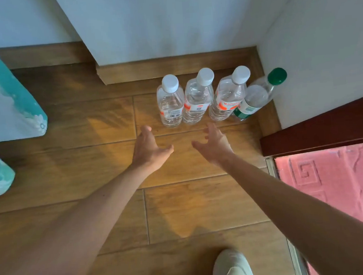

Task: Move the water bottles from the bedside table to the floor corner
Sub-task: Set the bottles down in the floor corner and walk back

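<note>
Left hand (150, 149), right hand (214, 145) spread, empty, near water bottles (196, 98) in floor (92, 165) corner. Bottles likely full, heavyish, thin-walled: grip mid-body.

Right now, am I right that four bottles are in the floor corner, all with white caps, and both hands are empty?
No: the head view shows three white-capped bottles, but the rightmost bottle has a green cap. The left hand and right hand are empty.
</note>
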